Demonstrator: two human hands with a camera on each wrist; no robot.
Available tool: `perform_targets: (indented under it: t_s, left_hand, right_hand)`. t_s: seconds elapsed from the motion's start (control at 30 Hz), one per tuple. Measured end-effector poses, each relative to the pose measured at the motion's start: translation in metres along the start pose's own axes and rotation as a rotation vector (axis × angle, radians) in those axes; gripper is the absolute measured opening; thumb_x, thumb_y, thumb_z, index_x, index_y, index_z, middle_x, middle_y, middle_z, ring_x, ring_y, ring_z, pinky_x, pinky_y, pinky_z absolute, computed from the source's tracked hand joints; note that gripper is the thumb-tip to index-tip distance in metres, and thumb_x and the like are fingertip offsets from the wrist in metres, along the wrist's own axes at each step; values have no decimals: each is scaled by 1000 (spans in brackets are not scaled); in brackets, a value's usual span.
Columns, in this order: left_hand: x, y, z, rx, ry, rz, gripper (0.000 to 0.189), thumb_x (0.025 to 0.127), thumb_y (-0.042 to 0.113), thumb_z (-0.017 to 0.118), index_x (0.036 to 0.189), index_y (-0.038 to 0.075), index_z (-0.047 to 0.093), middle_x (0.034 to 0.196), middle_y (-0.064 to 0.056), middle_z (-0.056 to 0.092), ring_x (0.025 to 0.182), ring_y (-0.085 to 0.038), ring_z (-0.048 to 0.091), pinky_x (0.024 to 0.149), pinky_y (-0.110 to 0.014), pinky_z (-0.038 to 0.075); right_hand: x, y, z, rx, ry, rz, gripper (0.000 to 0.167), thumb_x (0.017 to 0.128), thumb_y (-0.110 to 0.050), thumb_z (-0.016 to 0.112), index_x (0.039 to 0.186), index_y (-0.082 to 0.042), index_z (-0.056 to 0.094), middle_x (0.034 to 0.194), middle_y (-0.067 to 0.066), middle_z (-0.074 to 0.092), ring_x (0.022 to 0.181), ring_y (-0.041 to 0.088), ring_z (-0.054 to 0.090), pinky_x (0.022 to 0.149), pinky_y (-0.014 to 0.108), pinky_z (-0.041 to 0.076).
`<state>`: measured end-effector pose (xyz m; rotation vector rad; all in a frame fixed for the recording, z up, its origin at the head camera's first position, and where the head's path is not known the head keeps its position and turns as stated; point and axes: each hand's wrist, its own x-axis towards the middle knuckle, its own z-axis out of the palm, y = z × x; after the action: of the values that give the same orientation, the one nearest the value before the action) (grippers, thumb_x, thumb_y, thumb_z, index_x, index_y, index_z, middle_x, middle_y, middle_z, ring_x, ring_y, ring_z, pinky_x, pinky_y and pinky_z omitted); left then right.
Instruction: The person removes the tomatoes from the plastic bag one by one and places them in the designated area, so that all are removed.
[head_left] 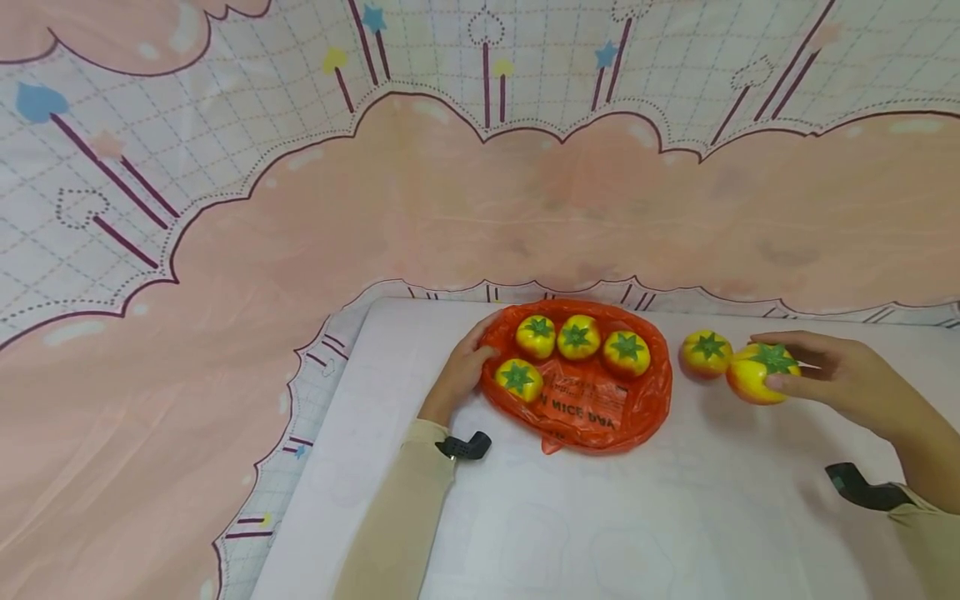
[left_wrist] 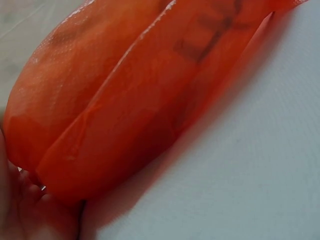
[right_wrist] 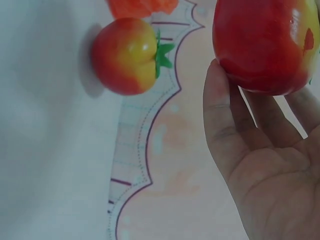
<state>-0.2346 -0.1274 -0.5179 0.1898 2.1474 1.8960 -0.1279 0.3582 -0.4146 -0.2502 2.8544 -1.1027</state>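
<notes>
A red plastic bag [head_left: 585,417], its mouth spread wide and dark print showing inside, sits on the white table. Several yellow-red tomatoes with green star-shaped tops lie in it, among them a tomato [head_left: 519,380] at the near left. My left hand [head_left: 467,371] grips the bag's left rim; in the left wrist view the bag's side [left_wrist: 130,115] hides most of the fingers. To the right of the bag, my right hand [head_left: 847,375] holds another tomato [head_left: 757,379] between thumb and fingers. Its red underside [right_wrist: 265,45] shows in the right wrist view.
One loose tomato [head_left: 706,353] stands on the table between the bag and my right hand. The white tabletop [head_left: 570,525] stretches towards me. Behind and to the left hangs a patterned pink and white cloth [head_left: 480,208], close to the table's back edge.
</notes>
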Motion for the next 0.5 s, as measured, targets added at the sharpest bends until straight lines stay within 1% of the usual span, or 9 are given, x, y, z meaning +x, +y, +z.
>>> perform_targets:
  t_s: [0.13, 0.2, 0.27, 0.33, 0.37, 0.4, 0.43, 0.47, 0.5]
  left_hand:
    - [-1, 0, 0, -24, 1, -17, 54, 102, 16, 48, 148, 44, 49, 161, 11, 41, 150, -21, 37, 123, -48, 33]
    - [-1, 0, -1, -24, 6, -30, 52, 103, 18, 47, 147, 45, 49, 161, 11, 41, 150, -21, 37, 123, -48, 34]
    - [-1, 0, -1, -24, 9, -35, 51, 104, 19, 47, 147, 46, 49, 161, 12, 41, 150, -21, 37, 122, -49, 34]
    - [0, 0, 0, -29, 9, -40, 49, 104, 22, 46, 146, 47, 50, 160, 13, 41, 150, -20, 38, 122, -48, 34]
    - [0, 0, 0, -35, 7, -38, 48, 105, 23, 46, 146, 47, 50, 160, 13, 41, 150, -20, 38, 122, -48, 34]
    - [0, 0, 0, -41, 4, -36, 47, 105, 24, 46, 146, 48, 50, 160, 14, 41, 149, -19, 38, 122, -48, 35]
    - [0, 0, 0, -47, 3, -37, 47, 106, 25, 46, 146, 48, 49, 159, 14, 42, 149, -19, 39, 122, -48, 35]
    - [1, 0, 0, -55, 0, -37, 46, 106, 25, 46, 146, 48, 50, 159, 15, 42, 149, -19, 39, 122, -48, 36]
    - [1, 0, 0, -59, -2, -37, 46, 106, 26, 46, 145, 48, 49, 159, 15, 42, 148, -18, 40, 122, -47, 36]
  right_hand:
    - [-1, 7, 0, 22, 0, 27, 52, 95, -22, 73, 142, -9, 58, 120, -40, 50, 106, -22, 41, 76, 4, 47]
    - [-2, 10, 1, 18, -12, 49, 53, 95, -24, 72, 143, -8, 56, 123, -33, 53, 119, -5, 49, 81, 11, 53]
    - [-2, 12, 0, -5, -19, 85, 54, 95, -28, 72, 144, -9, 55, 123, -33, 50, 127, 19, 51, 81, 13, 53]
    - [-2, 15, 0, -12, -27, 105, 56, 96, -30, 71, 144, -9, 54, 123, -33, 47, 131, 44, 45, 91, 36, 59]
    - [-2, 16, -1, -9, -31, 113, 56, 96, -31, 70, 145, -9, 53, 123, -34, 45, 129, 54, 41, 95, 48, 57]
    - [-2, 18, -1, -13, -31, 124, 56, 97, -33, 70, 145, -10, 53, 122, -35, 44, 131, 56, 40, 95, 49, 57]
    - [-2, 20, -2, -14, -25, 129, 55, 97, -33, 70, 145, -11, 54, 118, -40, 40, 133, 53, 41, 92, 35, 59]
    - [-2, 23, -2, -8, -21, 132, 55, 97, -33, 69, 145, -12, 54, 118, -41, 41, 136, 51, 41, 93, 34, 58]
    - [-2, 24, -2, 7, -18, 134, 55, 97, -33, 69, 145, -11, 53, 117, -41, 41, 137, 52, 40, 99, 45, 55]
